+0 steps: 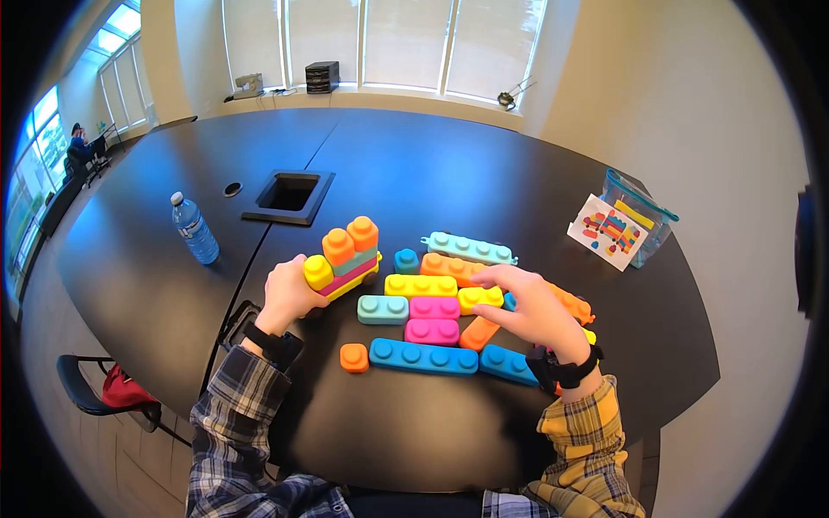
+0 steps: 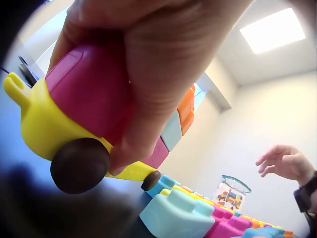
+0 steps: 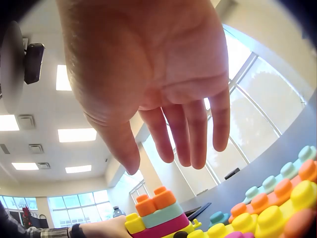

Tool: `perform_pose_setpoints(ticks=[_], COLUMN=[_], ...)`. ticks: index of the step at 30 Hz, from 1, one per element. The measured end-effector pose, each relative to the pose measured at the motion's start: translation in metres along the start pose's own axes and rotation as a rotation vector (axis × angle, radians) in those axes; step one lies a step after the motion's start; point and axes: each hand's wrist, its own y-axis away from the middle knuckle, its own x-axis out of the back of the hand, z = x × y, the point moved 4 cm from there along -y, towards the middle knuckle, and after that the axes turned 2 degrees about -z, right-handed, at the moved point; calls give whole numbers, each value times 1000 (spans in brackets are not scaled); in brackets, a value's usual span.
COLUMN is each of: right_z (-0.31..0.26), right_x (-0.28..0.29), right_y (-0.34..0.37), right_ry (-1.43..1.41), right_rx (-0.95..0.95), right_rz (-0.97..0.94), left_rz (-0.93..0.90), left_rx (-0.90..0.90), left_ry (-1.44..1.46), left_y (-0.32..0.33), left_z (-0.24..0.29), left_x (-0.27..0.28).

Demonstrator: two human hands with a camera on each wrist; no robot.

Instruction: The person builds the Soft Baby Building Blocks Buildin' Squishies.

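1. Standing at the far right of the glossy black tabletop (image 1: 484, 186), there's a clear plastic pouch with teal trim (image 1: 660, 235). A yellow strip (image 1: 635, 213) shows near its top, but honestly I can't tell if it's inside or just on the pouch. A white card with a colourful block picture (image 1: 602, 233) leans across its front.
2. Other container: a clear plastic bottle with a white cap (image 1: 194, 231), upright over on the left. Can't make out the fill level. Near it, a square black-framed recess (image 1: 275, 217) is set into the table, dark inside.
3. Left hand (image 1: 291, 293): thumb and fingers wrapped around the near end of a yellow-based plastic block vehicle with dark wheels (image 1: 352, 273). That build sits left of the loose blocks and stacks magenta, light teal, yellow and orange pieces.
4. Right hand (image 1: 537, 309): wide open, fingers long and slightly apart, thumb well clear, holding nothing. It hovers above the blocks.
5. Under and around it: yellow, magenta, orange and blue plastic studded blocks (image 1: 423, 356) lying close together, plus a long light teal hooked base (image 1: 469, 249) at the back.
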Motion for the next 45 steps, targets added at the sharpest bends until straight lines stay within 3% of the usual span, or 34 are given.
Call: perform_pose_setpoints(ticks=[12, 18, 24, 31, 37, 39, 42, 45], right_z=[69, 149, 175, 185, 183, 179, 156, 119], right_x=[33, 10, -12, -17, -16, -9, 16, 39], right_y=[-26, -56, -74, -81, -85, -82, -73, -51], right_ry=[77, 193, 250, 278, 332, 348, 461, 429], right_rx=[-170, -295, -256, -337, -398, -419, -366, -191], right_rz=[78, -89, -133, -209, -237, -222, -119, 23], left_rz=[-85, -93, -130, -235, -74, 59, 146, 204], left_rx=[-98, -149, -156, -121, -184, -317, -362, -408], left_ry=[149, 165, 179, 248, 159, 69, 29, 99], left_y=[6, 8, 10, 17, 35, 46, 65, 84], left_z=[0, 1, 2, 2, 24, 37, 59, 81], left_x=[-14, -15, -15, -11, 12, 21, 38, 47])
